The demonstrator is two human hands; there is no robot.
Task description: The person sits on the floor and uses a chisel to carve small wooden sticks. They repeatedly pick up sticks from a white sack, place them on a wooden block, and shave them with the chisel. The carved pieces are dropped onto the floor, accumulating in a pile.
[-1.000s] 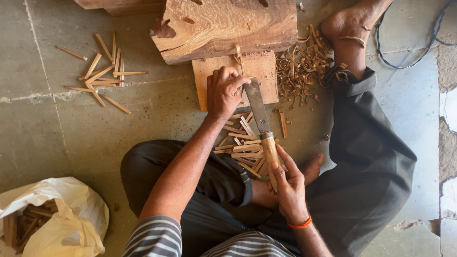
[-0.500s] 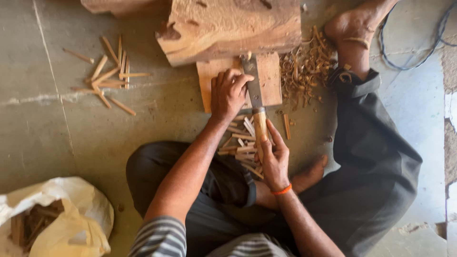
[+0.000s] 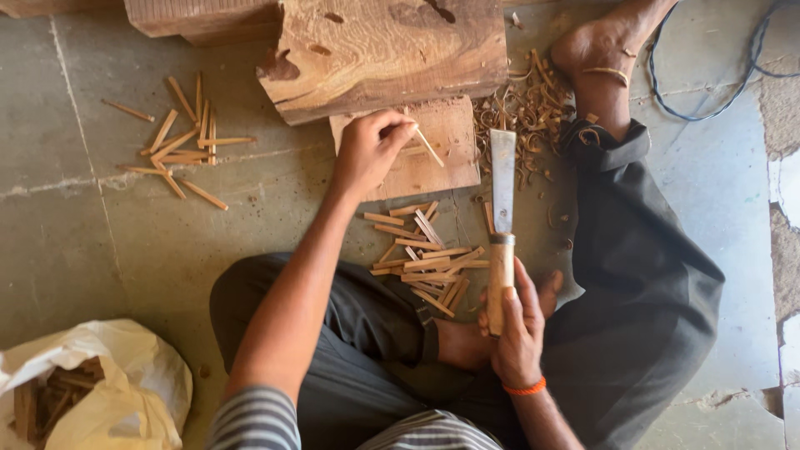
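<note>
Thin wooden stick (image 3: 427, 145) pinched between fingertips of the left hand (image 3: 367, 150), tilted, its lower end over the small wooden board (image 3: 446, 162) that lies flat on the floor (image 3: 100, 250) just beyond that hand. Right hand (image 3: 515, 329) clenched around the pale wooden handle of a broad-bladed chopping knife (image 3: 502, 179); blade points away from the person, lying beside the board's right edge, apart from the stick. An orange band circles the right wrist.

Between the two hands, a loose heap of split sticks (image 3: 425, 258) on the floor, in front of the crossed legs. Past the left hand, a large rough wood block (image 3: 383, 50) overlaps the board's far edge. Curled shavings (image 3: 529, 108) right of the board, near a bare foot (image 3: 596, 50). Second scatter of sticks (image 3: 179, 146) well to the left of the left hand. White plastic bag (image 3: 125, 383) holding wood pieces near the left elbow.
</note>
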